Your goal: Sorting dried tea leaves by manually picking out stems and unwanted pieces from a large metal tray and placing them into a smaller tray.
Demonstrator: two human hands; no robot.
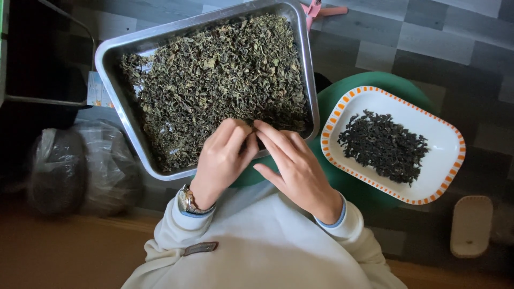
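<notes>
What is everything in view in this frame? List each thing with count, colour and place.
metal tray: one, silver, upper left of centre, tilted.
loose dried leaves: a full layer, olive green, filling the tray.
oval plate: one, white with orange dashed rim, right, on a green stool.
dark leaves: one small heap, near black, on the plate.
green stool: one, green, under the plate and the tray's near corner.
plastic bags: two as far as can be told, clear with dark contents, floor at left.
pink object: one, pink, top edge behind the tray; kind unclear.
beige object: one, pale, floor at lower right.
wristwatch: one, silver, left wrist.
left hand: at the tray's near edge, fingertips in the leaves.
right hand: beside it, fingertips meeting the left's.
</notes>
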